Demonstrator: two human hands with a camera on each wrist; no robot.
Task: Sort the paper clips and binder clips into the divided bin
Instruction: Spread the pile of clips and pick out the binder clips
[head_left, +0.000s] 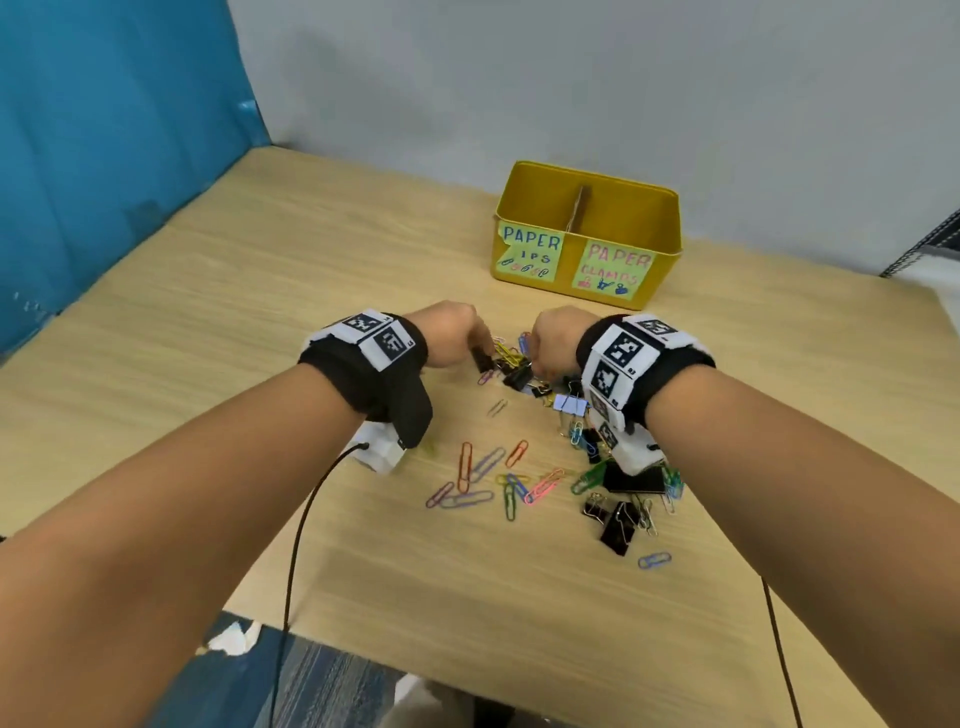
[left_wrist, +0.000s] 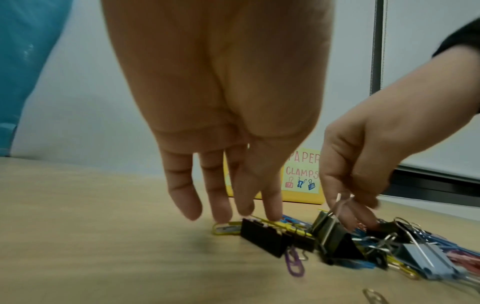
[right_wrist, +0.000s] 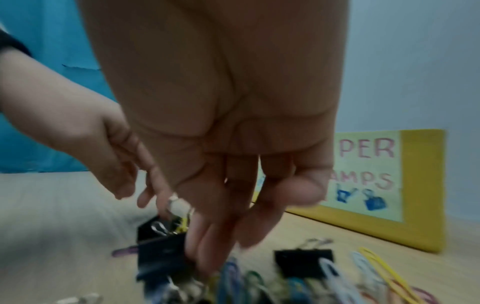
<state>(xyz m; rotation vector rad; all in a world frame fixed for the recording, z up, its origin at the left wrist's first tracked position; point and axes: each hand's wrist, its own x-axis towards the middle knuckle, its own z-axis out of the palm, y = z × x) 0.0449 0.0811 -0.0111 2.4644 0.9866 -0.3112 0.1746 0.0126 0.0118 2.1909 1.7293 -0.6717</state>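
Note:
A mixed pile of coloured paper clips (head_left: 483, 467) and black binder clips (head_left: 618, 525) lies on the wooden table. My left hand (head_left: 480, 348) reaches down at the pile's far end and its thumb and fingertips (left_wrist: 272, 214) pinch the top of a small black binder clip (left_wrist: 262, 238). Beside it, my right hand (head_left: 540, 364) pinches the wire handle (left_wrist: 342, 202) of another black binder clip (left_wrist: 335, 232), which stands tilted on the pile. The yellow divided bin (head_left: 665, 244) stands beyond both hands, labelled for paper clips on the left and paper clamps on the right.
A light blue binder clip (head_left: 570, 404) lies just under my right wrist. More paper clips and binder clips spread toward me on the table (head_left: 260, 312). A blue partition (head_left: 104, 156) stands at the left and a grey wall behind the bin.

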